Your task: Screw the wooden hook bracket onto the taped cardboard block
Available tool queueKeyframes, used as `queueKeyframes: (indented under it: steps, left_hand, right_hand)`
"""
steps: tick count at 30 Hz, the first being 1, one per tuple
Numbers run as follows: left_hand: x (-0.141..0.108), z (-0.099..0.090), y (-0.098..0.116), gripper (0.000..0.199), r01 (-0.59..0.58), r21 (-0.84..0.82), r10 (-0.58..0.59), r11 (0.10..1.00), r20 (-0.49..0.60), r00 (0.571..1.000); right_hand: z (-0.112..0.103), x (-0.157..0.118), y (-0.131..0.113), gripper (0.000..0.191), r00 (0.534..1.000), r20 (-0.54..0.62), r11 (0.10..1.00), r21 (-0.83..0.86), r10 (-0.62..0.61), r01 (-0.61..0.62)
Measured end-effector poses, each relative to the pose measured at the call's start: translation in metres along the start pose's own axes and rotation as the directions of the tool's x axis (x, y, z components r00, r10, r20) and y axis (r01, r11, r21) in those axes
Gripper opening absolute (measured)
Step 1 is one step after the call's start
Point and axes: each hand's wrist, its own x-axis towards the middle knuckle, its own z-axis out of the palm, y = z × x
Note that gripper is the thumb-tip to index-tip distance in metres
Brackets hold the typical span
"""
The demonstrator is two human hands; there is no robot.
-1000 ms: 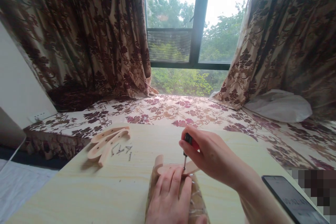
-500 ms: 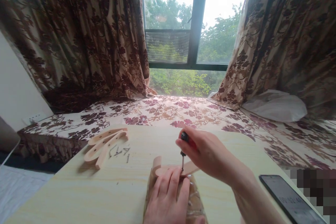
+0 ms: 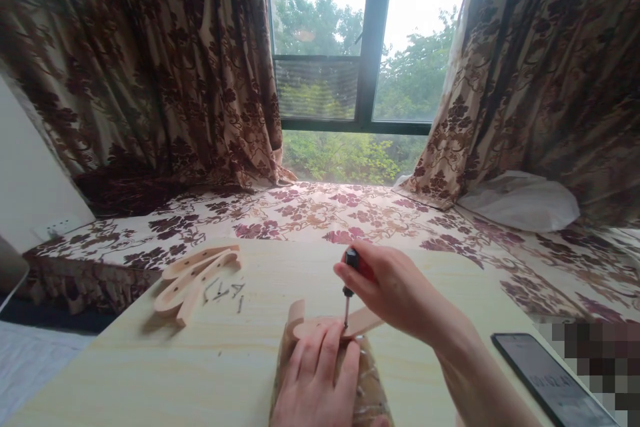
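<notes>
A screwdriver (image 3: 351,269) with a black handle stands nearly upright in my right hand (image 3: 383,280), whose fingers are closed round the handle. Its tip meets a curved light wooden piece (image 3: 365,321) near my left fingertips. My left hand (image 3: 320,373) lies flat, fingers a little apart, pressing on the wooden piece and on a brown, plastic-wrapped block (image 3: 373,380) under it. One end of wood rises at the block's upper left. Whether a screw sits under the tip is too small to tell.
On the pale wooden table (image 3: 165,367), several curved wooden pieces (image 3: 185,280) lie at the left beside loose screws (image 3: 223,292). A phone (image 3: 550,377) showing a timer lies at the right edge. Behind the table is a flower-patterned covered ledge (image 3: 310,213) below the window.
The view has shifted slightly, so the table items appear a little further left. Both hands keep nearly the same positions, the right still on the screwdriver.
</notes>
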Motion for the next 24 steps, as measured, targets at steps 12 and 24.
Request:
queueKeyframes:
  steps: [12,24]
  left_hand:
    - [0.004,-0.005,0.003,0.054,0.032,-0.037,-0.03,0.999,0.046,0.999]
    - [0.009,-0.015,0.007,0.055,0.066,-0.103,-0.059,0.992,0.067,0.996]
  right_hand:
    - [0.004,-0.001,-0.003,0.026,1.0,-0.002,0.999,-0.041,0.008,-0.008]
    - [-0.003,-0.005,0.0,0.019,0.997,0.05,0.998,0.013,-0.063,0.063]
